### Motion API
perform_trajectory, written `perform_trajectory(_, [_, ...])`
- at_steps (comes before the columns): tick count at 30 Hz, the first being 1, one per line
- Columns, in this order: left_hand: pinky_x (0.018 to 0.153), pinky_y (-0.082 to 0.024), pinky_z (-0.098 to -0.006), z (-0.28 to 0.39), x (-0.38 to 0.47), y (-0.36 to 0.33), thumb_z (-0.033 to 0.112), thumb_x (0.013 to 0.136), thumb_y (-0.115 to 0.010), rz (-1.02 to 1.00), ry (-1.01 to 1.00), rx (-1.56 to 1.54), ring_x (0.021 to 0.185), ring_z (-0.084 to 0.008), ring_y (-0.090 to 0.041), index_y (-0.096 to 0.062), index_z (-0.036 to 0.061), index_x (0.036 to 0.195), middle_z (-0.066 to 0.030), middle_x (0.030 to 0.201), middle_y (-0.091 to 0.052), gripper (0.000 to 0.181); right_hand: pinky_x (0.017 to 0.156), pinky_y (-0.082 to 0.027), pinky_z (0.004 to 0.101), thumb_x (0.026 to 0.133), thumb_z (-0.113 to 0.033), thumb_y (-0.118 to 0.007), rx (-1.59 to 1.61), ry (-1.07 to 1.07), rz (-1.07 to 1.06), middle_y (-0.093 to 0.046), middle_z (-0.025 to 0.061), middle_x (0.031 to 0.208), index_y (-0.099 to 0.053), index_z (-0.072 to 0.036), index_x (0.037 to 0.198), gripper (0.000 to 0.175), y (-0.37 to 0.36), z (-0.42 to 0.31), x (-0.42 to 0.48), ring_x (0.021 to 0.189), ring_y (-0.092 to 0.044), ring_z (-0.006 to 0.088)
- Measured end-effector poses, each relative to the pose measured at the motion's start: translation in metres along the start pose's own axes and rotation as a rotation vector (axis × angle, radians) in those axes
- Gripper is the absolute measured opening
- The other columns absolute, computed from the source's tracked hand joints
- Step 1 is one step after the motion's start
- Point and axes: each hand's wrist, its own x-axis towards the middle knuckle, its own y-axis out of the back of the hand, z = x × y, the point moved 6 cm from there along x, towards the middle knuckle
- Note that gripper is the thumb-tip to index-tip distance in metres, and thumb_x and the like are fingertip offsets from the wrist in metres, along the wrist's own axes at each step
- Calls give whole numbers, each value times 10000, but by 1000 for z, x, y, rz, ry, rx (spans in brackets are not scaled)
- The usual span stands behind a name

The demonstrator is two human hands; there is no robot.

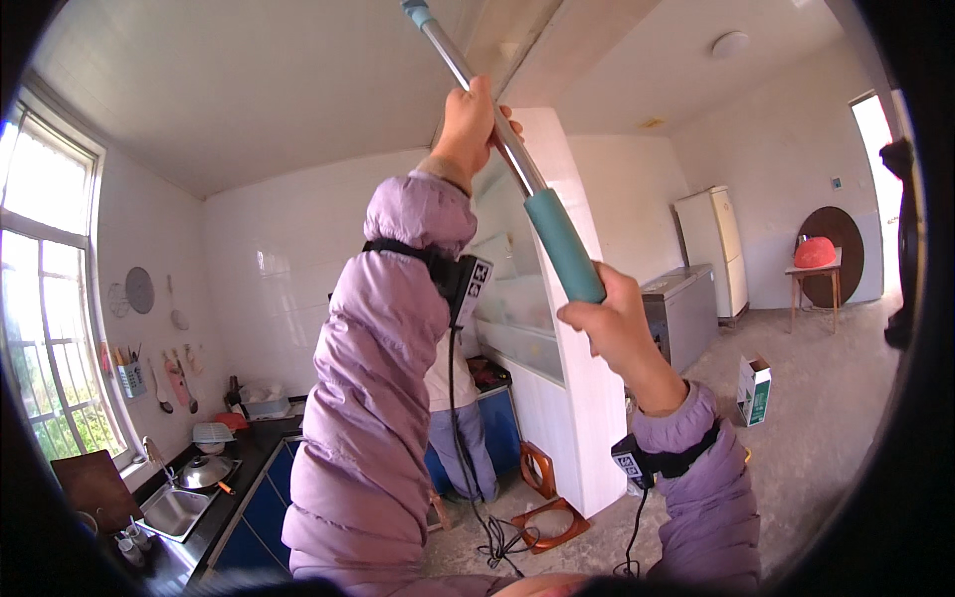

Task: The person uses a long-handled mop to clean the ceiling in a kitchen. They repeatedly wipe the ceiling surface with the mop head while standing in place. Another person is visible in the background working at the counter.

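Both hands hold a long metal pole (448, 54) raised toward the ceiling (283, 82). Higher up, my left hand (471, 127) wraps around the bare silver shaft. My right hand (615, 317) grips the lower end of the green sleeve handle (565, 242). A pale blue joint (416, 11) tops the shaft at the picture's upper edge; whatever is fixed beyond it is out of view. Black straps with small boxes (470, 289) sit around both purple padded sleeves, and cables hang from them.
A person (459, 440) stands at the counter behind my left arm. Wooden frames (550, 524) and a loose black cable (496, 541) lie on the floor. A sink (175, 513) and a lidded wok (205, 472) are at left; a carton (753, 392), chest freezer (683, 313) and refrigerator (712, 250) stand at right.
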Motion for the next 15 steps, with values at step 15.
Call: perform_trajectory(15, [496, -473, -375, -19, -34, 114, 200, 834, -545, 127, 79, -311, 509, -184, -451, -357, 96, 974, -64, 689, -440, 257, 341, -249, 214, 624, -115, -601, 320, -116, -296, -492, 24, 584, -528, -20, 781, 197, -103, 17, 49, 452, -414, 71])
